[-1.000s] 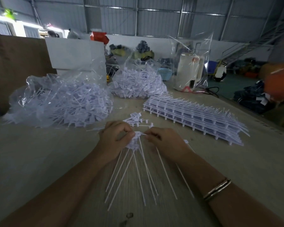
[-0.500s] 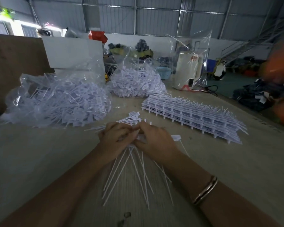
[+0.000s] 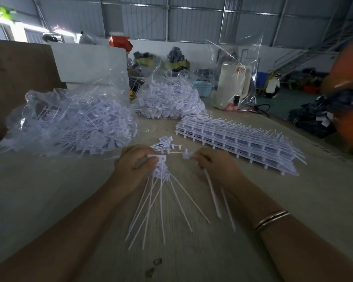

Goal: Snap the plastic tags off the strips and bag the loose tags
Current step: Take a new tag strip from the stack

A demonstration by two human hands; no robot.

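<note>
My left hand (image 3: 134,165) grips a bundle of loose white tags (image 3: 161,202) by their heads, and their thin tails fan out toward me over the table. My right hand (image 3: 214,163) pinches a single tag (image 3: 212,192) just right of the bundle, its head poking out past my fingers and its tail trailing under my wrist. Between and behind my hands lies a part-stripped strip (image 3: 165,142). A stack of full strips (image 3: 238,139) lies to the right. Two clear bags of loose tags sit behind: a large bag (image 3: 69,123) at left, and a smaller bag (image 3: 167,98) at centre.
A brown cardboard sheet (image 3: 18,78) and a white box (image 3: 90,64) stand at the back left. A white kettle in a clear bag (image 3: 234,86) stands at the back right with a black cable. An orange blurred shape (image 3: 348,94) looms at the right edge of the wooden table (image 3: 49,200).
My right hand has pulled away to the right from the bundle with one tag pinched in it. My left hand has stayed in place with the bundle.
</note>
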